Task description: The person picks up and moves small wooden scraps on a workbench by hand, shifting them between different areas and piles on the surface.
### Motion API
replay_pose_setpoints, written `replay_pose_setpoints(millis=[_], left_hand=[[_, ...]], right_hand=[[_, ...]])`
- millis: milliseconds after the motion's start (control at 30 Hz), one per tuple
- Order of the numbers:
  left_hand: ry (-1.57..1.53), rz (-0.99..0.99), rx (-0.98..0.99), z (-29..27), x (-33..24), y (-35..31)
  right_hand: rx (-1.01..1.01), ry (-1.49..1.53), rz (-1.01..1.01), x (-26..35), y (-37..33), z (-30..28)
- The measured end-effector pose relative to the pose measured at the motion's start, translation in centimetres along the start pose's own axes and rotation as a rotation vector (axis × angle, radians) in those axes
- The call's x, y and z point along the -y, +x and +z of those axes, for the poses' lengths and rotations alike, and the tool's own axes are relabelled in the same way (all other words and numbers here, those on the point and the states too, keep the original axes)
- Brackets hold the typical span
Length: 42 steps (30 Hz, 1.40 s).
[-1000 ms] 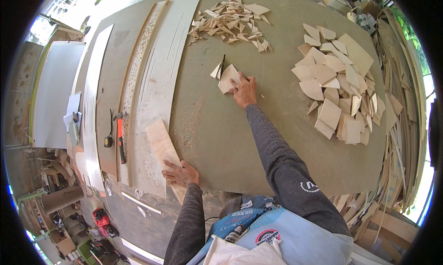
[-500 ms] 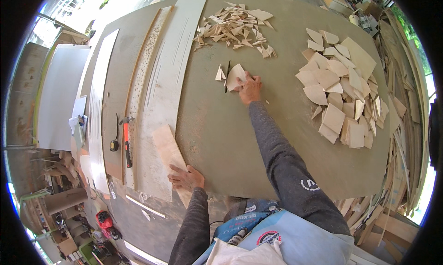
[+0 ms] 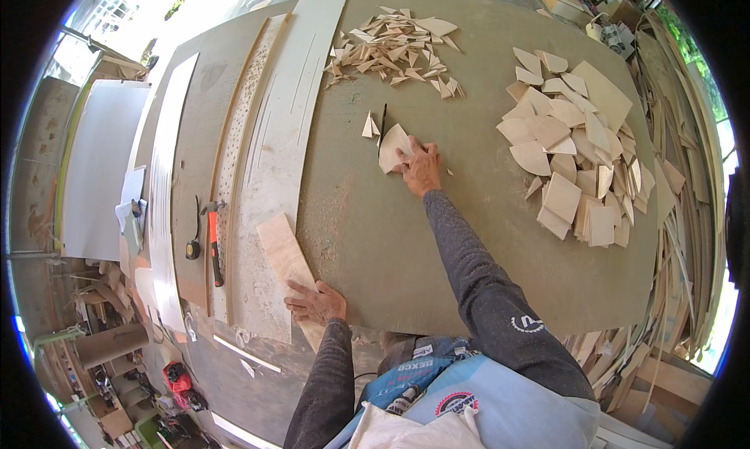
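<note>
My right hand point(image 3: 420, 170) grips the edge of a pale, thin wooden piece point(image 3: 394, 146) with one curved side, low over the tabletop or resting on it. Just left of that piece lies a thin dark pencil-like stick point(image 3: 383, 122), beside a few small triangular offcuts point(image 3: 370, 125). Nearer to me, my left hand point(image 3: 316, 302) lies flat with its fingers apart on a light wooden board point(image 3: 283, 247), which sits across the table's front-left part. The lower end of this board is partly hidden by the hand.
To the right is a heap of curved and squared wooden pieces point(image 3: 558, 132). A pile of small pointed offcuts point(image 3: 394, 46) lies at the far side. Left of the long pale panel point(image 3: 269, 152) are a hammer point(image 3: 214, 242) and a tape measure point(image 3: 193, 248). Wooden strips point(image 3: 687, 183) are stacked beyond the table's right edge.
My right hand has drawn the curved wooden piece slightly toward me and turned it, so more of its face shows. The left hand stays on the board.
</note>
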State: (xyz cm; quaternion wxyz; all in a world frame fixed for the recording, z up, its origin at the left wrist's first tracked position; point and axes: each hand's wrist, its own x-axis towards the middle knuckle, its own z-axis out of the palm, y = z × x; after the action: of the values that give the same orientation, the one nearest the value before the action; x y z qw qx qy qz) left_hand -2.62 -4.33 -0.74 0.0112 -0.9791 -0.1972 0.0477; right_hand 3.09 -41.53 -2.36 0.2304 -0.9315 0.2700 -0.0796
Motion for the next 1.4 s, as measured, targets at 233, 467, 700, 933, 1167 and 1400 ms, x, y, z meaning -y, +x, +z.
replay_pose_setpoints(millis=[233, 467, 700, 933, 1167, 1400], left_hand=[[-0.035, 0.013, -0.005, 0.0, 0.1, -0.1], [-0.013, 0.003, 0.01, 0.1, -0.1, 0.0], [0.013, 0.004, 0.022, -1.1, -0.5, -0.3], [0.009, -0.006, 0.021, -0.6, -0.3, -0.1], [-0.012, 0.032, -0.048, 0.5, 0.3, -0.2], [-0.011, 0.005, -0.007, -0.2, -0.1, -0.2]], right_hand=[[-0.009, -0.035, 0.051, 1.2, -0.2, -0.5], [-0.021, -0.059, 0.074, 1.4, 0.5, -0.8], [-0.024, -0.047, 0.111, 1.7, 0.9, -0.5], [-0.048, -0.045, 0.161, 2.4, 1.1, -0.8], [-0.013, -0.038, 0.083, 1.5, 0.0, -0.7], [-0.036, -0.033, 0.112, 1.7, 0.1, -0.7]])
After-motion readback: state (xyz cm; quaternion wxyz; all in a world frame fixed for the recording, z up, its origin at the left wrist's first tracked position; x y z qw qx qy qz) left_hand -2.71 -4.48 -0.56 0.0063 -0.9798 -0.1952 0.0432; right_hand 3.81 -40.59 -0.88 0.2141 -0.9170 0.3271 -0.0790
